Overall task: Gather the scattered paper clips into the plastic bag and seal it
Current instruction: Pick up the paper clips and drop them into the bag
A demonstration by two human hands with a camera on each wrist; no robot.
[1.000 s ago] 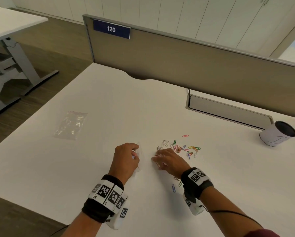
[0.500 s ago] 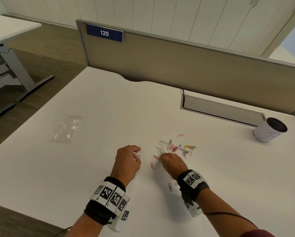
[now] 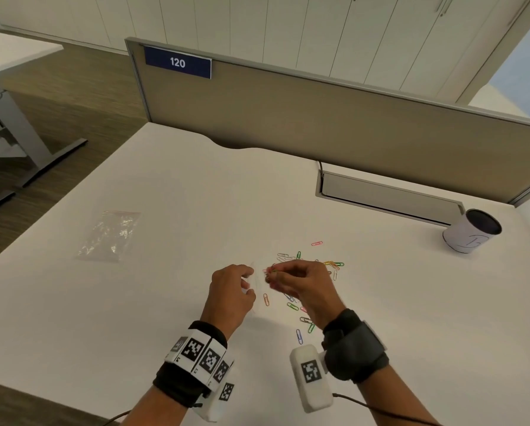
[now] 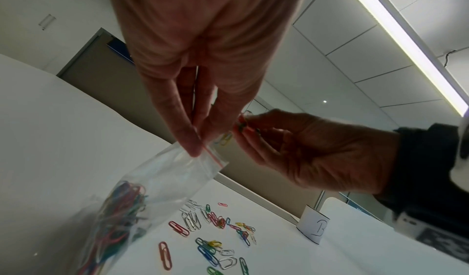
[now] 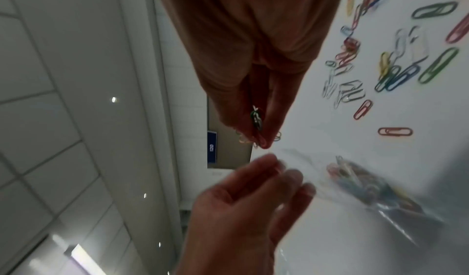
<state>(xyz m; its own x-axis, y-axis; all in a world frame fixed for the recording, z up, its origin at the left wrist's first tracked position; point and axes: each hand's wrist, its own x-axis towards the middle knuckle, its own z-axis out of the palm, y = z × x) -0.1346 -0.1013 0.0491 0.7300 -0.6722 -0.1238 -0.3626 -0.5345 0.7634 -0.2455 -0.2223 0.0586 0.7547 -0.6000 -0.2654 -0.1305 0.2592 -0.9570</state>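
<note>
clips poised at the bag mouth

plastic bag [image 4: 162, 181] pinched at its red-striped lip by left hand [image 3: 231, 295], hanging mouth-up. right hand [image 3: 303, 284] at 3 o'clock, just beside, pinching several paper clips [image 4: 243, 126]. loose paper clips [image 3: 306, 290] scattered toward 2 o'clock on desk [image 3: 196, 195].

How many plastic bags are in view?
2. One plastic bag, already holding clips, is pinched at its mouth by the left hand; a second bag lies flat on the desk at far left.
</note>
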